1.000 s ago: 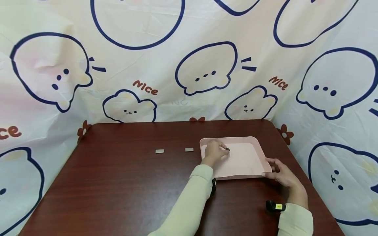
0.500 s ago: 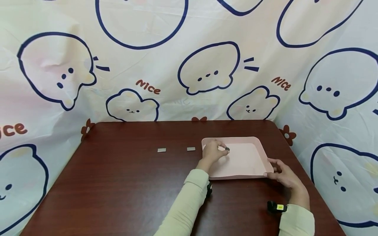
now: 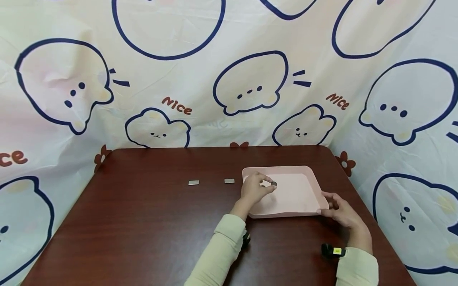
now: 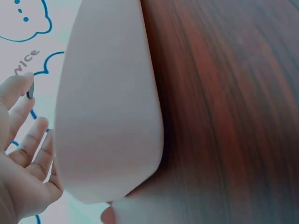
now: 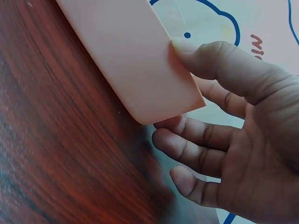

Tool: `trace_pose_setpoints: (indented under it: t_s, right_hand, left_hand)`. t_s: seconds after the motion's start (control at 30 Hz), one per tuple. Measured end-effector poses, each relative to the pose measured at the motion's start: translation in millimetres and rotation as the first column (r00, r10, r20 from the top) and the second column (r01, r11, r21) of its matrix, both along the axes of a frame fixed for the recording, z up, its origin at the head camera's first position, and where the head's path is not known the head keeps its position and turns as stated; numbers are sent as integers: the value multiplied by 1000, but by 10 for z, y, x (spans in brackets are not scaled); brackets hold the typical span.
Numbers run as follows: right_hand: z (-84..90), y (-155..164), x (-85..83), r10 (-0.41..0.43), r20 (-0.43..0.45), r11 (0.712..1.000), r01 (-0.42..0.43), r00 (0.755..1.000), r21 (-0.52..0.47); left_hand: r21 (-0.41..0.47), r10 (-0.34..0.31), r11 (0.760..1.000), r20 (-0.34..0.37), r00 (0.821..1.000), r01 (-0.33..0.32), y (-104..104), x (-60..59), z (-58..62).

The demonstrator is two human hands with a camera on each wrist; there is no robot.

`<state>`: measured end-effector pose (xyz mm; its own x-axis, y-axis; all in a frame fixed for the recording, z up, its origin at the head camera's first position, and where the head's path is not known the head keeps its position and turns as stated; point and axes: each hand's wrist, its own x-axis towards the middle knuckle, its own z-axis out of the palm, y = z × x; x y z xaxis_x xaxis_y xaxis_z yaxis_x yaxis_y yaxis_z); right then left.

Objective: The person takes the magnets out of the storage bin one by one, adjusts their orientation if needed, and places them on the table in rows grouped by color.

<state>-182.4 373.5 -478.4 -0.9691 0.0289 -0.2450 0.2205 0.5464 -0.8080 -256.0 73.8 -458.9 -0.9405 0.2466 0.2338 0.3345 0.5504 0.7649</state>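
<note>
Placing step: left hand pinches disc over pink tray, right hand grips the near-right corner; next, likely release onto the tray floor.

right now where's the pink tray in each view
Head: the pink tray lies right of centre on the table, left hand over its left part, right hand at its near right corner.
Left wrist: its pale underside fills the left-centre.
Right wrist: its corner is upper centre, under the thumb.
Shared landmark: the red-brown table.
</note>
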Motion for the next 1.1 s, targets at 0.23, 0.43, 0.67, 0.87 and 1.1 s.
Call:
trace_pose_setpoints:
  t_s: [0.23, 0.43, 0.67, 0.87, 1.1]
  right_hand:
    - [14, 24, 17, 12, -11, 1000, -12, 1000, 5]
    - [12, 8, 19, 19, -19, 1000, -19, 1000, -13]
    - [21, 9, 8, 18, -9, 999, -18, 1000, -45]
    - [19, 2, 6, 18, -6, 999, -18, 1000, -45]
    - [21, 9, 16, 31, -39, 999, -31, 999, 14]
  left_hand:
    - [47, 4, 999, -35, 999, -3, -173, 100, 29]
    - [103, 16, 995, -51, 999, -10, -358, 220, -26]
    - [132, 50, 991, -80, 996, -40, -562, 297, -79]
    - [139, 92, 987, -100, 991, -77, -744, 342, -106]
    - [132, 77, 989, -92, 993, -64, -905, 372, -167]
